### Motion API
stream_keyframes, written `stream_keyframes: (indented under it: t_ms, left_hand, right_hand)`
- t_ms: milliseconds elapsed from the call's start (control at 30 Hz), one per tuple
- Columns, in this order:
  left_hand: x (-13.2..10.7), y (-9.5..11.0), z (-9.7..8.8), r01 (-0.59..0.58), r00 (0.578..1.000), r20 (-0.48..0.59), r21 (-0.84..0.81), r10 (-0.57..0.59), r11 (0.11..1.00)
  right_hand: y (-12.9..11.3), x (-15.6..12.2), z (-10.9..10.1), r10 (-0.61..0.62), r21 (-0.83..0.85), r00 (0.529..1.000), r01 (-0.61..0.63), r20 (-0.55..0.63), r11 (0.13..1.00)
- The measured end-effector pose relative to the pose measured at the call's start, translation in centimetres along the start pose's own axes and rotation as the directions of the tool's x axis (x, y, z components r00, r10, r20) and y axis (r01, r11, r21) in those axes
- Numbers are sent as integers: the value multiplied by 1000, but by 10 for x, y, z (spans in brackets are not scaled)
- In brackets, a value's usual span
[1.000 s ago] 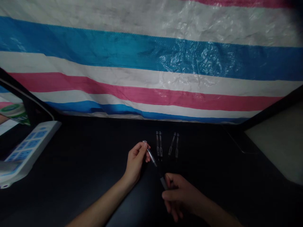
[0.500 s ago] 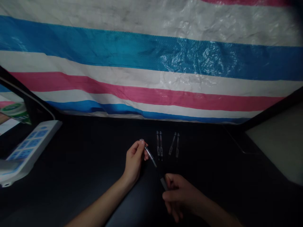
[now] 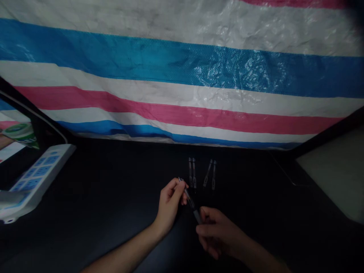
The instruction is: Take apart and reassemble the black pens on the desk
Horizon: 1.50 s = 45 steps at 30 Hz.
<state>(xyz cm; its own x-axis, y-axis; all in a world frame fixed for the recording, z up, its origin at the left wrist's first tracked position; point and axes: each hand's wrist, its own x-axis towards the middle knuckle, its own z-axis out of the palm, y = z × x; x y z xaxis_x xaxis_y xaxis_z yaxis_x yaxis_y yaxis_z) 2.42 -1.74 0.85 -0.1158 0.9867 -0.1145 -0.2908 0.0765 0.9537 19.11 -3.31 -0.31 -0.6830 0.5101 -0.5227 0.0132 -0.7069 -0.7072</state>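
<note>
My left hand (image 3: 170,204) pinches the upper, clear end of a slim pen (image 3: 189,198) above a black table (image 3: 108,189). My right hand (image 3: 217,235) grips the lower, dark part of the same pen, so the two hands sit close together. Just beyond the hands lie two pairs of clear pens, a left pair (image 3: 192,173) and a right pair (image 3: 210,175), on the table near its far edge.
A white power strip with blue sockets (image 3: 34,182) lies at the left edge of the table. A striped blue, white and pink tarp (image 3: 182,76) hangs behind. A pale panel (image 3: 335,170) stands at the right.
My left hand has moved down and right towards my right hand, bringing the two pen ends closer together. The pens on the table have not moved.
</note>
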Motion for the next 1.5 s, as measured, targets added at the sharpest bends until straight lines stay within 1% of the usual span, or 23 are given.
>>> stream_keyframes:
  t_ms: [200, 333, 433, 500, 600, 767, 933, 1000, 1067, 1133, 1167, 1233, 1267, 1300, 1333, 1433, 1467, 1500]
  left_hand:
    - [2, -3, -2, 26, 999, 23, -56, -25, 998]
    - [2, -5, -4, 29, 999, 21, -61, -27, 998]
    - [2, -4, -5, 18, 1000, -4, -57, -18, 998]
    - [2, -4, -4, 11, 1000, -20, -60, -12, 998]
    - [3, -3, -4, 14, 1000, -21, -66, -15, 998]
    - [5, 0, -3, 21, 998, -50, -58, -23, 998]
    - [6, 2, -3, 5, 998, -57, -31, -7, 1000]
    - [6, 1, -3, 7, 999, -51, -36, -9, 999]
    - [6, 1, -3, 9, 999, -42, -40, -11, 999]
    - [6, 2, -3, 0, 999, -43, -37, -2, 999]
    - [6, 2, -3, -7, 999, -47, -34, 5, 999]
    - [5, 2, -3, -15, 999, -52, -26, 14, 1000]
    - [5, 1, -3, -14, 999, -51, -23, 13, 1000]
    - [5, 1, -4, -10, 999, -46, -22, 9, 1000]
    - [5, 1, -4, -4, 999, -39, -24, 3, 1000]
    - [6, 1, -3, 2, 1000, -31, -35, -4, 999]
    - [6, 1, -3, 1, 999, -34, -32, -2, 999]
    - [6, 2, -3, -2, 999, -39, -24, 1, 1000]
  right_hand:
    - [6, 3, -3, 5, 34, 999, -7, 48, 999]
    - [5, 2, -1, -4, 68, 997, -1, 75, 998]
    - [2, 0, 2, 5, 67, 998, -9, 60, 998]
    - [2, 0, 2, 1, 22, 999, -2, 38, 1000]
    - [4, 2, 0, -38, -40, 999, 38, 6, 998]
    - [3, 3, 1, -48, 1, 999, 48, -26, 999]
    - [1, 3, 3, -119, -190, 987, 96, -112, 977]
    - [2, 4, 2, -112, -199, 989, 90, -99, 976]
    - [2, 4, 1, -101, -173, 992, 86, -79, 981]
    - [2, 2, 1, -123, -201, 987, 100, -106, 975]
    - [2, 2, 2, -157, -248, 977, 118, -144, 961]
    - [1, 0, 4, -260, -379, 937, 159, -232, 912]
    - [1, -1, 4, -308, -434, 915, 174, -260, 884]
    - [0, -1, 5, -332, -460, 904, 182, -269, 869]
    - [0, -1, 6, -321, -455, 912, 180, -256, 872]
    - [-1, -1, 6, -186, -335, 973, 131, -136, 933]
    - [-1, -1, 6, -163, -312, 979, 119, -122, 943]
    - [-1, -1, 6, -177, -325, 974, 123, -142, 938]
